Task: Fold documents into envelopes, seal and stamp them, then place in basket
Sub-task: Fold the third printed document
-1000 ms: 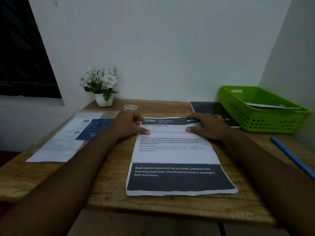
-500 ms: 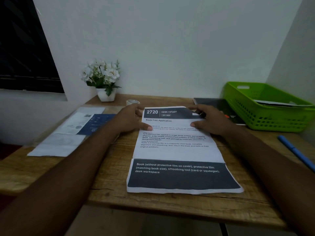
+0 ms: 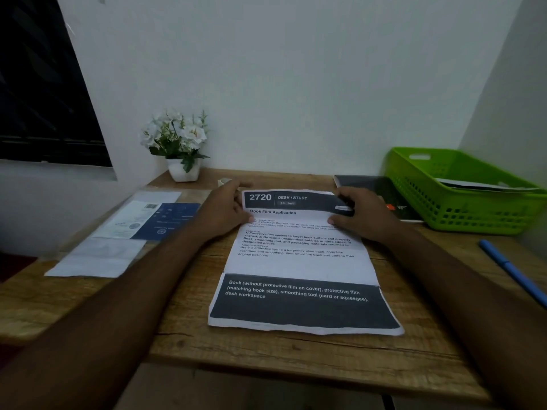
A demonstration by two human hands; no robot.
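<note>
A printed document [image 3: 299, 261] headed "2720 Desk / Study" lies lengthwise on the wooden desk [image 3: 183, 344], with crease lines across it. My left hand [image 3: 222, 211] grips its top left corner and my right hand [image 3: 364, 214] grips its top right corner; the top edge is raised off the desk. A green plastic basket [image 3: 461, 202] stands at the back right with a flat white envelope or paper inside. More papers and envelopes [image 3: 118, 238] lie in a row along the desk's left side.
A white pot of white flowers [image 3: 179, 146] stands at the back left corner. A small tape roll [image 3: 224, 182] sits behind my left hand. A dark notebook [image 3: 381, 190] lies beside the basket. A blue pen [image 3: 512, 270] lies near the right edge.
Both hands have unfolded the document's top flap away from me, so the dark "2720" header now shows in full. The camera has tilted slightly.
</note>
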